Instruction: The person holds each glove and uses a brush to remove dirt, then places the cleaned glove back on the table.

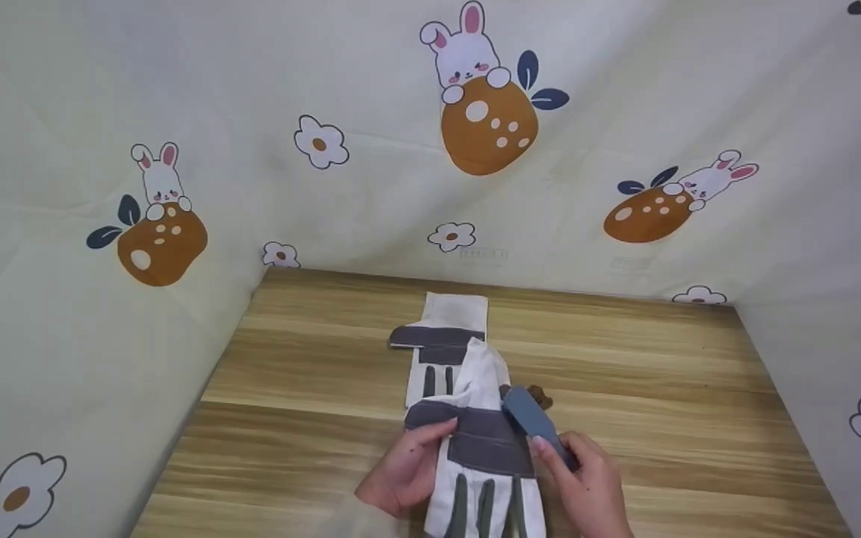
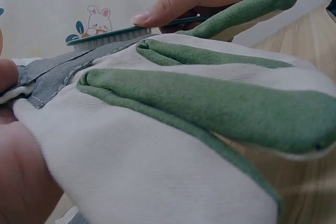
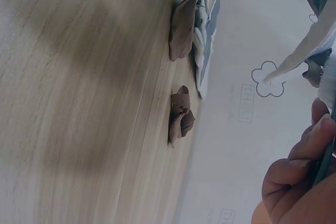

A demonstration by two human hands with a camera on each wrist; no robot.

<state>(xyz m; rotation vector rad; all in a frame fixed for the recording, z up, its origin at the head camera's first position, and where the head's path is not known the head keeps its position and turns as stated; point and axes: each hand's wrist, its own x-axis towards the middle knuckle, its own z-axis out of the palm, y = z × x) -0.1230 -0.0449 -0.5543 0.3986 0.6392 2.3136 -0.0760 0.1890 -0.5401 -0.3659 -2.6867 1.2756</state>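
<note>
A white work glove with a dark grey palm band and green finger strips is raised above the table, cuff pointing away. My left hand grips its left edge, thumb on top of the grey part. In my right hand is a blue-green brush, held by its handle. The left wrist view shows the brush's pale bristles facing down at the grey band, touching or very close to it. A second, similar glove lies flat behind, partly covered by the raised one.
Brown crumpled lumps sit on the wood-grain table; another brown piece lies against the flat glove. Pale cloth walls printed with rabbits and flowers enclose the table's back and sides.
</note>
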